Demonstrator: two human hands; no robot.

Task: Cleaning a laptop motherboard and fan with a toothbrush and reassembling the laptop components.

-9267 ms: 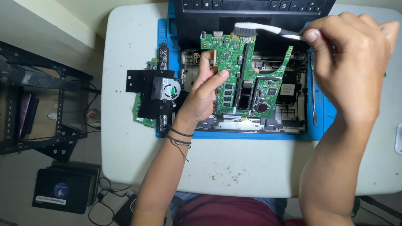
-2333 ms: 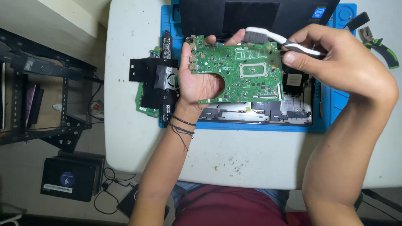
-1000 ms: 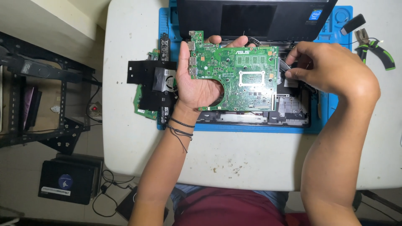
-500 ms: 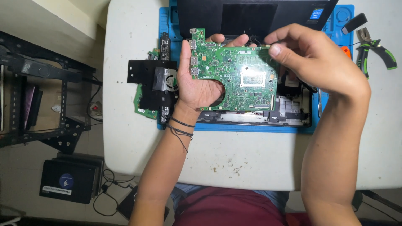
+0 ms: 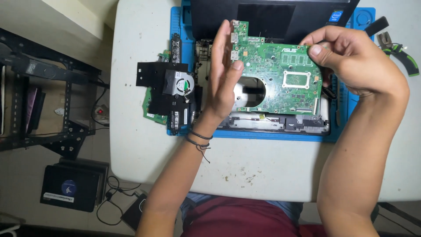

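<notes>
Both hands hold the green board (image 5: 280, 74) above the open laptop base (image 5: 272, 123) on the table (image 5: 272, 166): left hand (image 5: 223, 79) flat against its left edge, fingers straight, right hand (image 5: 351, 57) fingers pinching its right corner, steadying it level.

laptop screen (image 5: 272, 17) cut off at top edge, pliers (image 5: 401, 52) partly past right edge, board's chip markings too small
</notes>
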